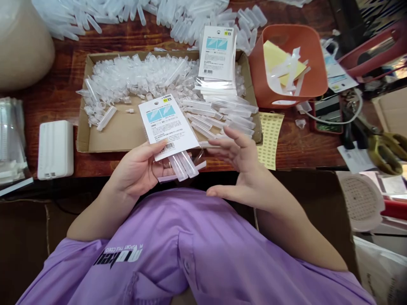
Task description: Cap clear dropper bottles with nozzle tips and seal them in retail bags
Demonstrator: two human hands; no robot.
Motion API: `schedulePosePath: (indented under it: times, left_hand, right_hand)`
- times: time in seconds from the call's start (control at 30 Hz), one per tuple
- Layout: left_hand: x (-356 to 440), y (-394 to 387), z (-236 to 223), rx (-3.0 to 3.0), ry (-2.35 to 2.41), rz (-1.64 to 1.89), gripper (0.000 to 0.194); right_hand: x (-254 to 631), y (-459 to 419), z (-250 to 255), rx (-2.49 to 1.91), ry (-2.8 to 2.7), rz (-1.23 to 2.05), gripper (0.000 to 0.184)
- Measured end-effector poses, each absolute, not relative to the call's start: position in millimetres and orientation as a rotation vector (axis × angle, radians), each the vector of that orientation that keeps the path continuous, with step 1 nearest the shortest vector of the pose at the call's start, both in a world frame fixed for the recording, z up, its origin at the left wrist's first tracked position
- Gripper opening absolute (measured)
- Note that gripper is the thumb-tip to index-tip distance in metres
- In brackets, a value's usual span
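Observation:
My left hand (136, 169) grips a clear plastic packet with a white printed card (170, 129), thumb on top near the barcode. Two translucent plastic tubes (183, 165) poke out below the card at the packet's lower end. To the right of the packet, my right hand (240, 163) is apart from it, fingers spread and holding nothing. Beyond both hands lies a shallow cardboard tray (104, 146). Small clear plastic pieces (136, 74) are heaped in its left and middle part, and more translucent tubes (233, 112) lie at its right. A stack of similar carded packets (216, 53) rests on the tray's back right.
An orange bin (294, 38) with paper scraps stands right of the tray, beside a yellow sticker sheet (270, 140). Scissors (386, 148) lie at far right. A white plastic box (55, 149) sits at left. Many loose tubes (187, 17) cover the table's back.

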State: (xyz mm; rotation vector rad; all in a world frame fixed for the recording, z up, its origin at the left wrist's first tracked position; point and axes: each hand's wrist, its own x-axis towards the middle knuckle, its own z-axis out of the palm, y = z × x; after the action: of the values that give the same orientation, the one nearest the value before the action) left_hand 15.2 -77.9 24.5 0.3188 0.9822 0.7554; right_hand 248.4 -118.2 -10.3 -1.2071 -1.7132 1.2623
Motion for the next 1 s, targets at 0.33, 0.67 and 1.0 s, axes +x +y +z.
schedulePosePath:
  times: [0.33,0.67,1.0]
  left_hand:
    - [30,-95,29,0.357,0.942,0.724,0.041]
    - [52,-121,20,0.401,1.0,0.742,0.039]
    - [53,-114,16,0.333,0.995,0.791,0.036]
  right_hand:
    - [229,-111,-2,-1.252,-1.982,0.891,0.067]
    - [210,-111,-23,-1.417,-1.872,0.079,0.02]
    - [222,-111,-18,-1.368,-2.133,0.176,0.04]
